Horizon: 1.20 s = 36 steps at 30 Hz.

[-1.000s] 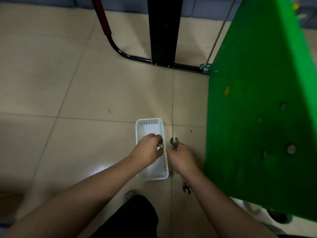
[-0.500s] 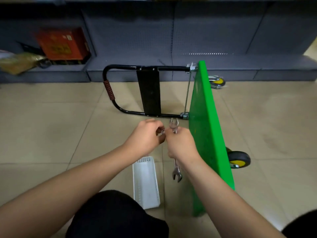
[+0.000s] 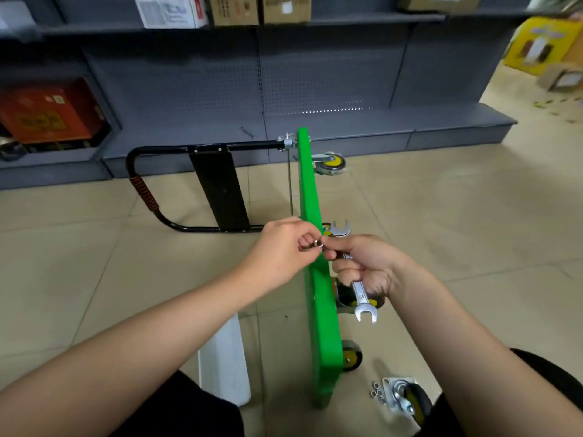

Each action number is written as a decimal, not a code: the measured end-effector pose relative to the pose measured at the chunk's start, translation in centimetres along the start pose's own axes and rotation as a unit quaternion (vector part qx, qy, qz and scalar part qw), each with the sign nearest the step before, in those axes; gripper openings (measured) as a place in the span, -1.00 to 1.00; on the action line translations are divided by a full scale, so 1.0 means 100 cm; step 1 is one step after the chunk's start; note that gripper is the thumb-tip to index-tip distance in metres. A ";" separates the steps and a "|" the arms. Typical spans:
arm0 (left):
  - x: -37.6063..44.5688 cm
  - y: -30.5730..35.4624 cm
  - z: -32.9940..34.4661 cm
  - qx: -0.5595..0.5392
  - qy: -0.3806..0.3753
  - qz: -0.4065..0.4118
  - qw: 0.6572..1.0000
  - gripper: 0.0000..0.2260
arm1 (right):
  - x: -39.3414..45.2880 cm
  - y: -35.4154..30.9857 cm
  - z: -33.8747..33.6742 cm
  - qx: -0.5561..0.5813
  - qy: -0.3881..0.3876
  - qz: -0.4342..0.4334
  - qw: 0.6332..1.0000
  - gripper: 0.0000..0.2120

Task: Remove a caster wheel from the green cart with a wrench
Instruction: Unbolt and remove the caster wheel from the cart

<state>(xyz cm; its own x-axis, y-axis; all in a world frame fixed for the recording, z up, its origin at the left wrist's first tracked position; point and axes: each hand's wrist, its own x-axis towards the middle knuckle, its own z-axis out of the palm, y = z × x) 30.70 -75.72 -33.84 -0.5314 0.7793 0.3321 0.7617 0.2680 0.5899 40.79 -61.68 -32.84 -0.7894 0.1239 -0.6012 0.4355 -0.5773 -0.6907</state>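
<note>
The green cart [image 3: 317, 298] stands on its edge, deck upright, its black handle [image 3: 148, 197] lying to the left. My left hand [image 3: 284, 250] pinches a small metal nut [image 3: 318, 244] just left of the deck's top edge. My right hand [image 3: 362, 263] grips a silver open-ended wrench [image 3: 359, 290] by its shaft on the cart's wheel side, and its fingertips meet the nut. Caster wheels [image 3: 329, 162] with yellow hubs stick out to the right of the deck. A detached caster wheel [image 3: 407, 397] lies on the floor at the lower right, beside loose nuts and washers [image 3: 377, 394].
A white plastic basket [image 3: 225, 361] lies on the tiled floor left of the cart. Grey shelving [image 3: 284, 74] with cardboard boxes runs along the back wall. An orange box [image 3: 47, 111] sits on the low shelf at the left. My dark-clothed knees fill the bottom edge.
The view has lifted from the floor and basket to the whole cart. Both hands rose from over the basket to the deck's top edge, and the right hand crossed to the wheel side.
</note>
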 end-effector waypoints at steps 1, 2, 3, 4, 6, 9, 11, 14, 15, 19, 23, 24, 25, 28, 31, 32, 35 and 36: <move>0.006 0.001 0.006 -0.004 -0.012 0.000 1.000 -0.85 | 0.003 -0.002 -0.010 0.008 0.000 0.004 1.000 -0.79; 0.012 0.000 0.011 -0.006 -0.022 0.001 1.000 -0.84 | 0.007 -0.004 -0.018 0.011 0.004 0.006 1.000 -0.78; 0.018 -0.001 0.017 -0.006 -0.032 -0.001 0.999 -0.84 | 0.012 -0.007 -0.027 0.011 0.009 0.005 1.000 -0.77; 0.022 -0.002 0.019 -0.006 -0.038 -0.002 0.999 -0.84 | 0.015 -0.008 -0.032 0.010 0.015 0.003 1.000 -0.78; 0.031 -0.005 0.024 -0.003 -0.037 -0.004 0.999 -0.88 | 0.021 -0.013 -0.043 0.008 0.024 -0.003 1.000 -0.85; 0.040 -0.013 0.031 0.012 -0.036 -0.007 0.999 -0.95 | 0.035 -0.019 -0.058 -0.032 0.048 -0.018 0.998 -0.91; 0.043 -0.021 0.037 0.022 -0.039 -0.019 0.999 -0.95 | 0.046 -0.018 -0.066 -0.082 0.066 -0.027 0.994 -0.95; 0.043 -0.034 0.044 0.022 0.004 -0.067 0.998 -0.82 | 0.058 -0.014 -0.076 -0.170 0.084 -0.026 0.982 -0.88; 0.043 -0.038 0.047 0.013 0.018 -0.094 0.995 -0.79 | 0.062 -0.012 -0.079 -0.211 0.088 -0.022 0.973 -0.88; 0.040 -0.055 0.050 -0.133 0.000 -0.302 0.944 -0.70 | 0.068 -0.008 -0.084 -0.389 0.097 0.002 0.916 -0.83; 0.031 -0.056 0.039 -0.371 -0.226 -0.493 0.754 -0.37 | 0.078 -0.002 -0.085 -0.407 0.058 -0.042 0.911 -0.85; 0.030 -0.056 0.036 -0.381 -0.261 -0.495 0.736 -0.40 | 0.080 0.000 -0.084 -0.418 0.048 -0.046 0.906 -0.85; 0.028 -0.058 0.035 -0.386 -0.281 -0.493 0.727 -0.42 | 0.082 0.002 -0.084 -0.427 0.040 -0.048 0.902 -0.86; 0.027 -0.064 0.036 -0.401 -0.318 -0.487 0.708 -0.39 | 0.088 0.009 -0.087 -0.431 0.027 -0.059 0.900 -0.86; 0.029 -0.070 0.035 -0.393 -0.326 -0.497 0.701 -0.30 | 0.091 0.015 -0.090 -0.441 0.006 -0.067 0.895 -0.88; 0.030 -0.071 0.034 -0.385 -0.330 -0.499 0.703 -0.29 | 0.092 0.015 -0.092 -0.442 0.004 -0.064 0.895 -0.89; 0.032 -0.076 0.032 -0.376 -0.343 -0.498 0.702 -0.23 | 0.095 0.017 -0.096 -0.434 0.006 -0.049 0.900 -0.88; 0.032 -0.077 0.032 -0.374 -0.344 -0.498 0.702 -0.21 | 0.095 0.018 -0.096 -0.435 0.008 -0.047 0.899 -0.88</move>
<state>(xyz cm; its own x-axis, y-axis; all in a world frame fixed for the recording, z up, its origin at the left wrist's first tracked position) 24.28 -73.46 -39.68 -0.1612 0.5737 -0.8031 -0.4062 0.7030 0.5837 38.23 -53.78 -43.69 -0.8372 0.1555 -0.5244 0.5463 0.2850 -0.7876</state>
